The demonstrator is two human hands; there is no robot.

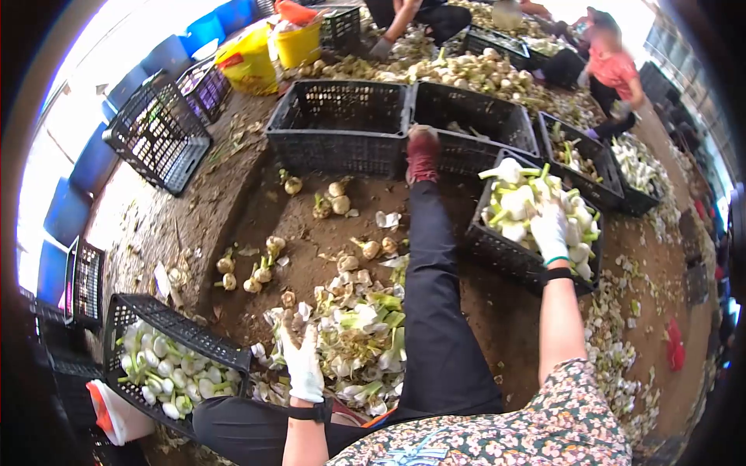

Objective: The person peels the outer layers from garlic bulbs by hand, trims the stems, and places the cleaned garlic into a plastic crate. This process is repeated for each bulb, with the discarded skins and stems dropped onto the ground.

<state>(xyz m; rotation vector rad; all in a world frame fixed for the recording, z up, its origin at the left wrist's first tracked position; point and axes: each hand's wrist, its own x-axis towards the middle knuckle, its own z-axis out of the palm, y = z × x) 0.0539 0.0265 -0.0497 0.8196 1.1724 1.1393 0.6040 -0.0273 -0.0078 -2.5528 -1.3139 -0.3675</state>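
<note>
My left hand (303, 361), in a white glove, is over the edge of a heap of peeled skins and stalks (357, 326) between my legs, its fingers apart and nothing in them. On the right, my gloved right hand (550, 231) rests on white peeled bulbs (517, 202) that fill a black crate (505, 247); its fingertips are hard to make out among the bulbs. Several unpeeled bulbs (340, 203) lie on the brown floor ahead of my left hand. Another black crate (175, 326) of peeled bulbs is tilted at the lower left.
Two black crates (338, 151) stand ahead, beyond my outstretched foot. Behind them is a long pile of unpeeled bulbs (497, 78), with people (614, 70) sitting around it. Yellow buckets (299, 46) are at the back left, a white bucket (128, 415) at the lower left.
</note>
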